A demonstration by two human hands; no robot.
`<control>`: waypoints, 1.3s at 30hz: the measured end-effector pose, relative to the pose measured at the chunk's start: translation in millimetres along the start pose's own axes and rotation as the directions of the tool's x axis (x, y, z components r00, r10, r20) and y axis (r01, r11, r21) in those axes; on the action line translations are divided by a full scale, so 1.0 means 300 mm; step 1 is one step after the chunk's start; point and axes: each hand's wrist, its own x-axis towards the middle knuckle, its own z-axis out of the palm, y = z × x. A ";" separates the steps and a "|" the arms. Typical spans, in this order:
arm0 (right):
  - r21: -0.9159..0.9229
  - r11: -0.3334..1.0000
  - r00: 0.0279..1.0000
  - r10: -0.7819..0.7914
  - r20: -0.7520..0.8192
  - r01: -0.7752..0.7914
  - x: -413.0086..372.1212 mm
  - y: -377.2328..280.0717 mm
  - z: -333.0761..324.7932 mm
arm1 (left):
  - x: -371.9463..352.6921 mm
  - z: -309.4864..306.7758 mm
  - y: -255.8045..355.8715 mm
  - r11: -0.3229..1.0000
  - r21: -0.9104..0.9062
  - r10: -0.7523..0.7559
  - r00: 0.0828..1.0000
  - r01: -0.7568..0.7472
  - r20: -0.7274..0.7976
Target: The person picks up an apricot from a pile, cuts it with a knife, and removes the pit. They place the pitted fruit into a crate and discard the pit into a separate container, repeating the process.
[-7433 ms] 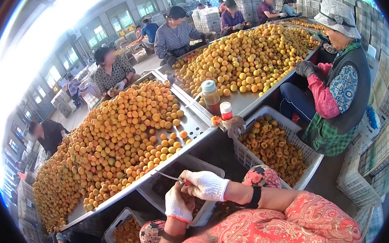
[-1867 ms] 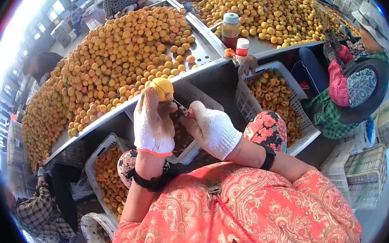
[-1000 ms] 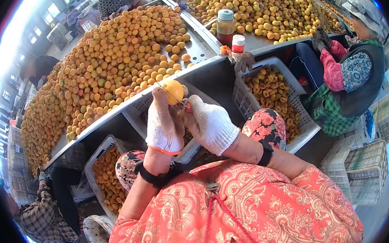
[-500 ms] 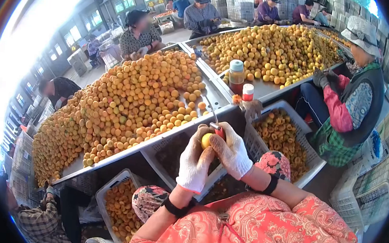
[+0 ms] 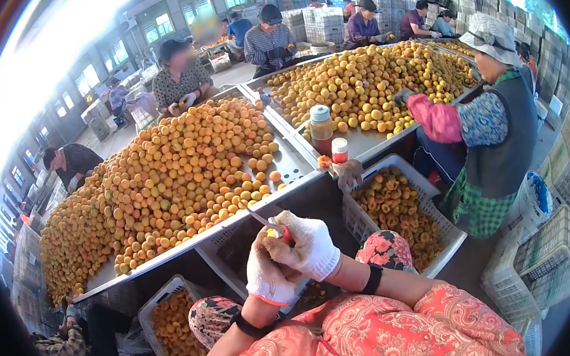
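Both my hands wear stained white gloves and are together in front of the table edge. My right hand [image 5: 308,247] is closed around the red handle of a small knife [image 5: 258,217], whose blade points up and to the left. My left hand [image 5: 269,271] is closed just below, its fingers against the right ones. Between them shows a sliver of a yellow apricot [image 5: 272,233]; the fingers hide most of it. Beyond lies a large heap of apricots [image 5: 187,164] on the metal table [image 5: 298,183].
Crates of split apricots stand at right [image 5: 399,206] and lower left [image 5: 173,319]; another crate [image 5: 227,243] is under the table edge. A lidded jar [image 5: 321,124] and a red-and-white container [image 5: 340,151] stand on the table. A co-worker in a hat [image 5: 500,127] sits at right, others further back.
My hands have moved down and left in view, and the knife blade has tipped leftward. The apricot is now more covered. The co-worker at right has reached an arm to the fruit heap.
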 end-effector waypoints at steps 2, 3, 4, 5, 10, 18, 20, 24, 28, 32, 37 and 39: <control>-0.020 1.000 1.000 -0.009 0.001 0.009 0.018 0.030 0.006 | 0.002 -0.013 -0.002 0.994 0.074 0.072 0.996 -0.076 0.056; 0.133 0.991 0.993 -0.001 -0.114 0.016 0.026 0.069 0.026 | 0.016 -0.011 -0.002 0.993 -0.053 0.113 0.979 -0.106 0.169; 0.288 0.957 0.975 0.044 -0.217 0.021 0.022 0.081 0.042 | 0.037 -0.015 -0.004 0.975 -0.188 0.163 0.954 -0.117 0.251; 0.554 0.823 0.965 0.232 -0.121 -0.129 0.018 0.102 0.042 | 0.076 -0.077 0.010 0.969 -0.127 0.246 0.862 -0.211 0.444; 0.777 0.425 0.850 0.459 0.258 -0.465 0.030 0.055 -0.043 | 0.039 -0.090 0.061 0.982 -0.054 0.191 0.918 -0.184 0.349; 0.768 0.402 0.829 0.482 0.285 -0.498 0.018 0.010 0.011 | 0.037 -0.075 0.041 0.857 0.274 0.341 0.879 -0.437 0.334; 0.806 0.500 0.919 0.373 0.132 -0.318 0.003 0.052 0.072 | 0.046 -0.090 0.030 0.807 0.335 0.385 0.864 -0.485 0.323; 0.774 0.498 0.905 0.363 0.223 -0.391 0.004 0.077 0.079 | 0.058 -0.138 0.047 0.866 0.212 0.371 0.866 -0.453 0.335; 0.593 0.643 0.874 0.328 0.359 -0.484 0.021 0.020 0.013 | 0.042 -0.148 0.068 0.955 0.033 0.258 0.883 -0.294 0.391; 0.469 0.771 0.893 0.288 0.346 -0.431 0.025 0.056 0.016 | 0.034 -0.146 0.056 0.968 -0.036 0.242 0.890 -0.247 0.388; 0.594 0.620 0.858 0.405 0.316 -0.512 0.018 0.071 0.049 | 0.047 -0.163 0.052 0.949 0.059 0.245 0.842 -0.310 0.480; 0.714 0.455 0.819 0.490 0.298 -0.532 0.017 0.071 0.054 | 0.034 -0.146 0.048 0.949 0.082 0.236 0.861 -0.303 0.450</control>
